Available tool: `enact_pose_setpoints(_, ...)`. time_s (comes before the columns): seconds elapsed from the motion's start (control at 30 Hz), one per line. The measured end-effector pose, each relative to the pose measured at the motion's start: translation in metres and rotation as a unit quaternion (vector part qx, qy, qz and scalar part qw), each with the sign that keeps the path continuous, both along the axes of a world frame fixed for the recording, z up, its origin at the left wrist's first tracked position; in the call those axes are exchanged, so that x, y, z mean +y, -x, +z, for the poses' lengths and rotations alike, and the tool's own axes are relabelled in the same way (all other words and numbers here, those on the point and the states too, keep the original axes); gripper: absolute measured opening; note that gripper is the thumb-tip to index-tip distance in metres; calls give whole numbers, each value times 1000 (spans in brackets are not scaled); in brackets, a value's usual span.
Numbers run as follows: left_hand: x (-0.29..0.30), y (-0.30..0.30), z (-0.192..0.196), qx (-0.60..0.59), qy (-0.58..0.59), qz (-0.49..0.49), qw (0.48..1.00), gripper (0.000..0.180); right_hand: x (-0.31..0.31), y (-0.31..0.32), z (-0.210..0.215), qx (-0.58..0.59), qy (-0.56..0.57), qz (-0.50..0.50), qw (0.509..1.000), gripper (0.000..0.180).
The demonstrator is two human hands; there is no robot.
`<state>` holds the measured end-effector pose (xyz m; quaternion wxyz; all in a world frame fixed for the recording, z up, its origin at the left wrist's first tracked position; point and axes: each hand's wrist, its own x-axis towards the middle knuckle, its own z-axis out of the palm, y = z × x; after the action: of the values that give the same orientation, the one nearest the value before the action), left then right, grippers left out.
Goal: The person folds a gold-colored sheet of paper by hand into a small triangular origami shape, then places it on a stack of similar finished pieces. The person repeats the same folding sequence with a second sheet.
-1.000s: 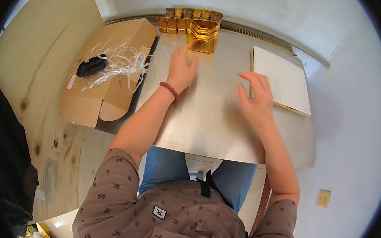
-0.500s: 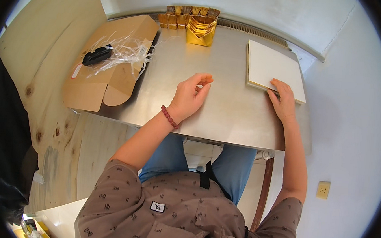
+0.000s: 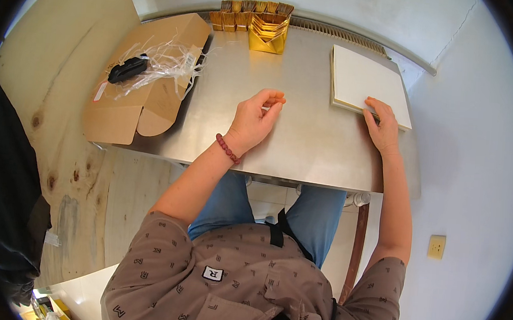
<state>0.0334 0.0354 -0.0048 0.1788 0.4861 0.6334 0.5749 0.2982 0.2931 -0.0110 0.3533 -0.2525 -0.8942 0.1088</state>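
Note:
My left hand (image 3: 254,119), with a dark red bead bracelet (image 3: 227,149) at the wrist, rests over the middle of the metal table (image 3: 310,152). Its fingers curl in and the thumb tip comes close to them; I see nothing held. On the right, my right hand (image 3: 384,126) lies at the near edge of a stack of white square sheets (image 3: 369,81) with yellowish edges. Its fingers are stretched over the top sheet, with the thumb apart at the near edge. At the back stand nested folded gold papers (image 3: 268,39), their front pointed like an envelope.
Bundles of brown-gold folded pieces (image 3: 229,21) stand in rows behind. At left, a flattened cardboard box (image 3: 156,102) bears clear plastic strips (image 3: 171,68) and a black object (image 3: 128,69). A plywood panel (image 3: 68,46) borders the left, a white wall (image 3: 465,157) the right.
The whole view has shifted slightly, so the table sits a little higher in the picture. My left thumb has drawn nearer its fingers. My right hand stays on the stack.

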Motion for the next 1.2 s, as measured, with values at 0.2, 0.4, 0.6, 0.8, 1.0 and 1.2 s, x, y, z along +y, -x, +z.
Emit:
enact_pose_setpoints(0.2,0,-1,-1,-15,1,-3,1000,25,-3,0,2,-19,-25,-7,999,27)
enact_pose_setpoints(0.4,0,0,-1,-20,9,-6,1000,24,-5,-1,2,-42,-92,-12,995,25)
enact_pose_setpoints(0.6,-2,-2,3,-14,12,-16,1000,20,-9,4,0,-43,-166,-29,985,17)
enact_pose_setpoints(0.8,-2,-2,0,-16,13,-21,1000,19,-13,1,3,-29,-156,-16,987,12)
enact_pose_setpoints(1.0,0,0,-5,-4,-4,-26,1000,19,-10,-3,-4,56,-48,-38,997,13)
enact_pose_setpoints(1.2,-2,-2,9,126,-57,25,990,31,-51,4,13,7,-132,-74,988,11)
